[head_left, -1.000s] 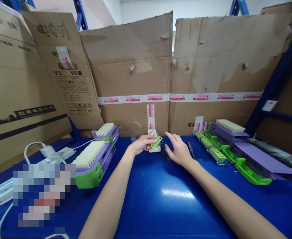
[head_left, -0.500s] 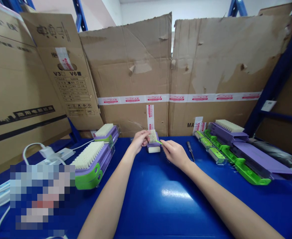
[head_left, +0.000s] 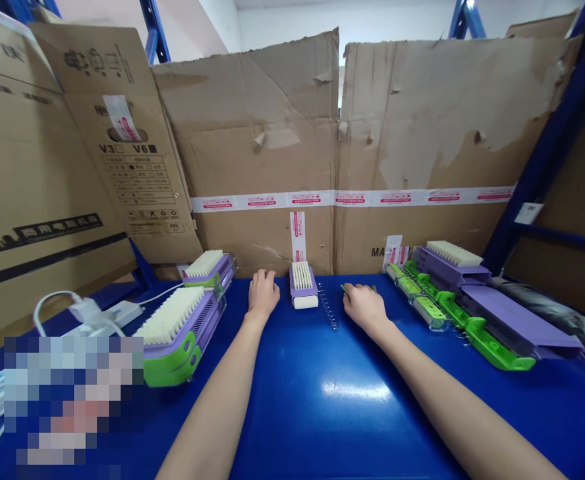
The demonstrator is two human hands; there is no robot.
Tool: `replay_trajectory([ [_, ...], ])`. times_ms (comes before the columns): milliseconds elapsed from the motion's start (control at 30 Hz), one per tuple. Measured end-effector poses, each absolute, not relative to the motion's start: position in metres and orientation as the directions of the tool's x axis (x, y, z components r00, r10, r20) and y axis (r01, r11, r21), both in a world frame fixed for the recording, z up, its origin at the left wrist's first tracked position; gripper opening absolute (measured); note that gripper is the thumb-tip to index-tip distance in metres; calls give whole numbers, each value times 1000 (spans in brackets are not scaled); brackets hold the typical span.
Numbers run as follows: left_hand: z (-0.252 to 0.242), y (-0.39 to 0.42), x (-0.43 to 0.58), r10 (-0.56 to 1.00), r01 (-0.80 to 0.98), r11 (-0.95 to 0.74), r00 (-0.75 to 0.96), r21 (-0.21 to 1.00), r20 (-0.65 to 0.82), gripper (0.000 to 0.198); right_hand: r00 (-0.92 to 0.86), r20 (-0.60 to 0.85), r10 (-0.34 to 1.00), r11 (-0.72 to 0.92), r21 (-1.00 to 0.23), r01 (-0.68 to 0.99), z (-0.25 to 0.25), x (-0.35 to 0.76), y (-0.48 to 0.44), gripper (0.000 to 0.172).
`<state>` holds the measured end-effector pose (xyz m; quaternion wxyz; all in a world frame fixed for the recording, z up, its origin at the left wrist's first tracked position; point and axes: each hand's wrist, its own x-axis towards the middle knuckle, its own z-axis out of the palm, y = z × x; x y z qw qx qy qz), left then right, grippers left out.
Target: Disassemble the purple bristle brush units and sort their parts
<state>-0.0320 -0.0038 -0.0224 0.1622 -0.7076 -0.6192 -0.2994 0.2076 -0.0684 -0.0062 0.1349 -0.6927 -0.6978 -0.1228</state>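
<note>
A purple brush head [head_left: 303, 291] with cream bristles and a white front piece stands on the blue table between my hands. My left hand [head_left: 263, 293] rests on the table to its left, touching nothing else, fingers loosely bent and apart. To the right of the brush lies a thin metal coil spring [head_left: 327, 308]. My right hand [head_left: 365, 308] is closed farther right, and a small green piece [head_left: 343, 288] peeks out at its fingertips. The dark end of a screwdriver [head_left: 374, 289] shows just behind this hand; whether the fingers touch it is hidden.
Two purple-and-green brush units [head_left: 170, 343] stand at left, near a white power strip [head_left: 117, 313] with cables. At right lie purple housings [head_left: 517, 317], green trays [head_left: 495, 343] and a clear-and-green part [head_left: 417, 297]. Cardboard sheets [head_left: 262, 160] wall off the back.
Both hands have drawn away from the brush head, left hand to the left, right hand to the right over the screwdriver. The spring beside the brush now shows fully.
</note>
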Motion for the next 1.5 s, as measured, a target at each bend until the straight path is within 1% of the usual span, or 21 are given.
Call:
replay_trajectory([
  [133,-25,3,-37,772,932,-220,-16,290,636,28,18,370,929,-11,-20,1000,-3,207,-69,30],
  [233,-25,7,-38,774,891,-226,-80,393,628,26,89,410,908,-81,-37,996,2,213,-69,34],
  [300,-25,8,-37,795,873,-214,-105,439,597,24,157,431,889,-156,-37,987,4,221,-68,33],
  [367,-24,7,-35,809,868,-218,-96,447,580,23,232,425,875,-240,-36,970,4,230,-66,32],
  [467,-20,1,-30,773,883,-272,-36,382,633,24,332,302,893,-327,-71,943,1,243,-62,33],
  [567,-12,-9,-21,690,893,-369,77,259,720,27,355,130,926,-338,-132,932,-1,250,-58,33],
  [633,-8,-16,-14,639,878,-453,201,152,743,32,339,93,936,-322,-160,933,-1,250,-58,32],
  [700,-5,-21,-7,613,849,-527,343,44,712,37,330,128,935,-303,-189,934,2,247,-58,33],
  [767,-6,-24,-1,617,818,-574,450,-21,646,42,331,199,922,-280,-246,928,6,243,-59,36],
  [900,-9,-25,2,665,798,-602,515,-18,541,56,334,347,876,-138,-483,865,14,238,-58,42],
  [967,-10,-23,0,674,792,-611,528,-13,517,69,354,400,846,-13,-648,762,18,236,-58,43],
  [1000,-10,-23,0,672,787,-617,538,-17,509,77,380,395,837,52,-747,663,19,234,-58,43],
  [1033,-11,-22,-1,668,783,-621,545,-24,506,83,407,357,841,108,-847,520,19,232,-58,43],
  [1067,-11,-21,-1,662,780,-625,551,-32,507,87,423,282,861,147,-935,324,19,230,-58,42],
  [1100,-11,-21,0,654,777,-628,556,-41,513,89,410,189,892,160,-982,104,19,228,-59,37],
  [1133,-11,-21,0,644,775,-630,559,-53,521,88,371,100,923,146,-985,-97,19,226,-59,30],
  [1167,-10,-22,1,631,772,-631,564,-69,532,86,322,32,946,117,-962,-248,19,225,-59,22],
  [1200,-10,-22,2,614,768,-634,571,-90,544,83,278,-13,961,85,-937,-339,19,224,-59,15],
  [1267,-8,-24,3,569,750,-645,600,-147,562,76,225,-60,973,42,-905,-423,18,223,-59,9],
  [1367,-7,-27,3,500,708,-662,661,-246,559,62,194,-90,977,17,-871,-492,17,222,-59,8],
  [1500,-8,-29,4,478,679,-666,707,-310,521,43,193,-42,980,59,-869,-490,13,215,-61,8],
])
